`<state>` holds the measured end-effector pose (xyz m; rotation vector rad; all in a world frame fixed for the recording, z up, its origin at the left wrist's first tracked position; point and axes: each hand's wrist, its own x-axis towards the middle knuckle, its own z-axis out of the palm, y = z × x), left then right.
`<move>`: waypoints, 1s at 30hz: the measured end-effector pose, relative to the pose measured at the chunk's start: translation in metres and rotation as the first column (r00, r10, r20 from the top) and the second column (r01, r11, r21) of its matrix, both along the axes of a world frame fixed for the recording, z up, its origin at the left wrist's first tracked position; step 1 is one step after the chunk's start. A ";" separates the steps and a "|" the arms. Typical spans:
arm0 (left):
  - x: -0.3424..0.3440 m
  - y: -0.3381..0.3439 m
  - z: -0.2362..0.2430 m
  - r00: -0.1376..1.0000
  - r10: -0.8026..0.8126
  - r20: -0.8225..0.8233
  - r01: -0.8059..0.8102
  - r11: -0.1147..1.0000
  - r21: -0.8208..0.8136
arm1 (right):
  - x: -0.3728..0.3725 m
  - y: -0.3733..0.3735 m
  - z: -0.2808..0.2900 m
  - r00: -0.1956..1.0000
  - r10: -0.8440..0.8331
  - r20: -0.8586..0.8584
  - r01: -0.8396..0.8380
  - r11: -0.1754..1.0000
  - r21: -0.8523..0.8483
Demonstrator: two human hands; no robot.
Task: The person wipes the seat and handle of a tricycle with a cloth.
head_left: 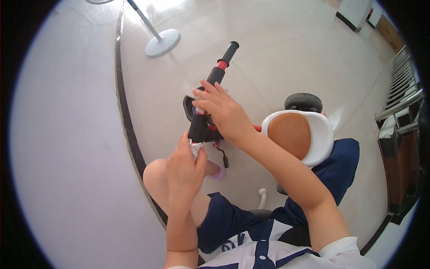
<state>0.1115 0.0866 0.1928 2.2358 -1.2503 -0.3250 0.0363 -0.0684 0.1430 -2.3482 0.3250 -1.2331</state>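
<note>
Evidently both bare hands are at the handlebar point(215, 78) of a small ride-on vehicle point(257, 128), which stands on the pale tiled floor point(268, 67) in front of the seated person. The left hand point(182, 162) is closed in a pinch, thumb against fingers, on a crumpled white wipe point(195, 149), which it holds at the near end of the handlebar, just below a black sleeve point(199, 129). The right hand point(224, 111) lies over the middle of the handlebar, palm down, its fingers slightly spread and gently bent; a bit of white material point(200, 110) shows under the fingertips, but I cannot tell whether that hand grips it or only rests there. Beyond the right hand, the far half of the handlebar slants up and away, with a red section and a black grip point(230, 53) at its tip. A black front wheel point(188, 107) shows partly behind the handlebar, and a black pedal point(225, 161) hangs below it. To the right, beyond the right forearm, is the white seat point(323, 134) with its brown pad point(289, 136), a black rear wheel point(303, 102) just behind it. The white base of a standing fan point(162, 42) sits farther off near the wall point(67, 134), and a metal railing point(401, 85) runs along the right side.
</note>
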 end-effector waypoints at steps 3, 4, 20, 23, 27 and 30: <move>-0.001 0.001 -0.001 0.999 -0.008 -0.043 0.007 0.999 -0.038 | -0.007 0.012 -0.001 0.993 0.115 0.029 -0.118 0.984 0.130; -0.001 0.001 0.000 0.997 -0.005 -0.079 0.001 0.999 -0.047 | -0.009 0.013 0.001 0.982 0.175 0.064 -0.185 0.954 0.235; -0.002 0.006 0.009 0.998 -0.035 -0.056 0.029 0.993 -0.115 | 0.009 -0.012 -0.005 0.982 0.124 0.144 -0.139 0.986 0.097; -0.012 0.001 0.007 0.964 0.112 0.240 -0.081 0.987 -0.136 | 0.010 -0.015 -0.008 0.980 0.132 0.152 -0.146 0.985 0.087; -0.028 -0.009 0.018 0.911 0.393 0.126 -0.406 0.909 0.095 | 0.008 -0.018 -0.015 0.978 0.118 0.171 -0.137 0.985 0.107; -0.042 -0.001 0.011 0.862 0.231 0.452 -0.309 0.945 0.107 | 0.013 -0.014 -0.010 0.982 0.089 0.169 -0.104 0.991 0.084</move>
